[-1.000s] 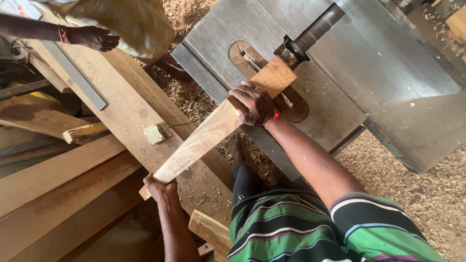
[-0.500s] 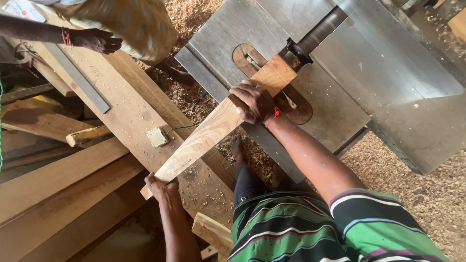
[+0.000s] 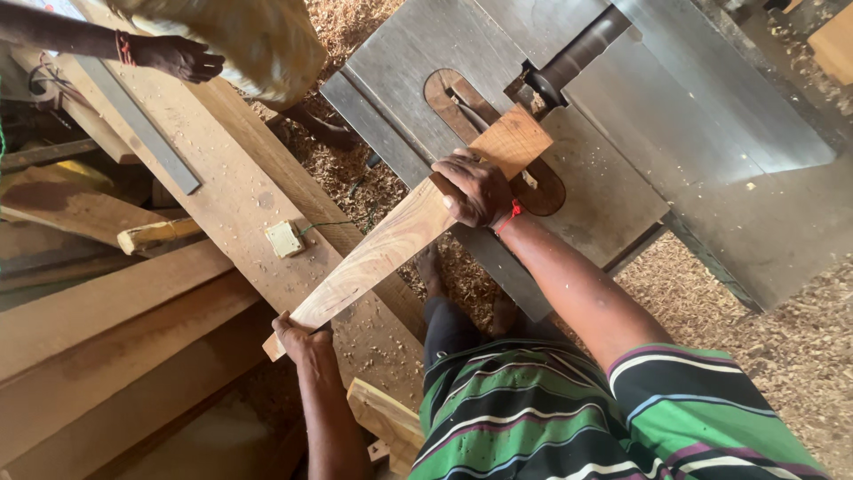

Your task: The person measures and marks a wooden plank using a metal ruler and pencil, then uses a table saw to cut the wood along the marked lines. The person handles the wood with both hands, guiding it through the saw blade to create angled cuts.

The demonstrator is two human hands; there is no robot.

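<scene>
Plank (image 3: 400, 240) under right hand (image 3: 475, 188) (pressed)

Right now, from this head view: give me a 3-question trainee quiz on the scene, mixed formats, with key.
1. True or false: the right hand presses on the wooden board over the metal saw table.
2. The left hand grips which part of the board? A) the near end B) the middle C) the far end
3. Fill in: the ground around the table is covered in ____.

Key: 1 true; 2 A; 3 sawdust.
</scene>
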